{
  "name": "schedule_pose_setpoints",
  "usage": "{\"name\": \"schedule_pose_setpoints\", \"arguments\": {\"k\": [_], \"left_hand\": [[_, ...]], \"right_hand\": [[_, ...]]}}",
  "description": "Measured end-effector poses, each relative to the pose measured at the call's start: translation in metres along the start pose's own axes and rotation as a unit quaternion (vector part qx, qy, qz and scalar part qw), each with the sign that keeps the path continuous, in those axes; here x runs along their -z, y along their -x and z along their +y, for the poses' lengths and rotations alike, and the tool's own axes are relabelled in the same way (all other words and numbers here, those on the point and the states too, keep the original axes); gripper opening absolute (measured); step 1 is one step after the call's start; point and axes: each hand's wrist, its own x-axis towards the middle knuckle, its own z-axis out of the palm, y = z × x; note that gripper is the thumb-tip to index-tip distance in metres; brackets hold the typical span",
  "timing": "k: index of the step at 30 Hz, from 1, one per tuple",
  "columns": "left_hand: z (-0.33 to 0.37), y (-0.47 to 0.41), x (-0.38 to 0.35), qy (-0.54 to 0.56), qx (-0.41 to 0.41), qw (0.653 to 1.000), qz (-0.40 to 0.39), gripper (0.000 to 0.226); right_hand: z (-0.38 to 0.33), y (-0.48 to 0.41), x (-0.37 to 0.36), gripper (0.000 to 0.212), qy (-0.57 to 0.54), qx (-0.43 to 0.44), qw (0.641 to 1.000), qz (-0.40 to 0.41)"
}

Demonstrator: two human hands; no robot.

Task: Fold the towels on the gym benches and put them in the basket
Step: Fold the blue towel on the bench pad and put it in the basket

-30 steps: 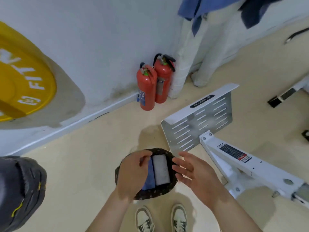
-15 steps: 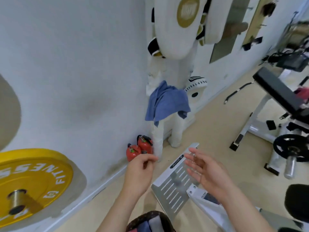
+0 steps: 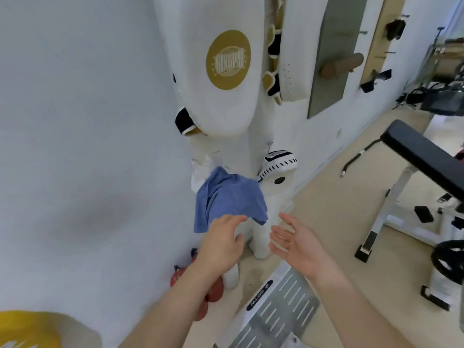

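- Both hands have risen from the basket seen a second ago, which is now out of view, and reach toward a blue towel (image 3: 229,197) draped over white padded gear by the wall.
- Left hand (image 3: 222,243), back to the camera, has its fingers loosely curled and spread, holding nothing; its fingertips sit just below the towel's hanging lower edge, and contact cannot be told.
- Right hand (image 3: 296,243) is held palm-in with fingers spread wide and empty, just to the right of the towel and apart from it.
- Large white kick pad (image 3: 216,79) hanging above carries a round gold badge (image 3: 228,60); its lettering is too blurred to read.
- Perforated metal footplate (image 3: 273,312) at the bottom bears a small black label with white writing, upside down and not legible.
- Red fire extinguishers (image 3: 213,290) stand at the wall behind the left forearm, lower in frame than half a second ago.
- Black padded gym bench (image 3: 424,154) on a white frame stands at right, well apart from the hands.
- Yellow weight plate (image 3: 27,330) shows only as a sliver at bottom left, its earlier "FITNESS" lettering now cut off.
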Motion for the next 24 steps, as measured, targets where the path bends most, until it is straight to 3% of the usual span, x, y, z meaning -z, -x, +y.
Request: {"name": "schedule_pose_setpoints", "arguments": {"k": [4, 7, 12, 17, 22, 24], "left_hand": [[0.003, -0.058, -0.043, -0.093, 0.005, 0.993, -0.067, 0.041], [0.003, -0.084, -0.065, -0.125, 0.018, 0.985, -0.119, 0.048], [-0.009, -0.112, -0.094, -0.151, 0.059, 0.975, -0.154, 0.061], [-0.012, -0.132, -0.109, -0.057, 0.058, 0.996, 0.019, 0.034], [-0.019, -0.139, -0.079, 0.011, 0.096, 0.983, 0.158, 0.003], [-0.020, -0.131, -0.060, 0.097, 0.156, 0.969, 0.167, 0.015]], "right_hand": [[-0.017, -0.070, 0.007, 0.043, 0.027, -0.093, 0.995, 0.022], [-0.019, -0.110, 0.005, 0.015, 0.009, -0.138, 0.990, -0.010], [-0.017, -0.171, 0.006, 0.017, -0.061, -0.132, 0.989, -0.030], [-0.038, -0.170, 0.006, 0.016, -0.110, -0.070, 0.990, -0.060], [-0.081, -0.116, -0.001, 0.025, -0.168, -0.033, 0.979, -0.111], [-0.097, -0.088, -0.008, 0.020, -0.210, -0.019, 0.969, -0.129]]}}
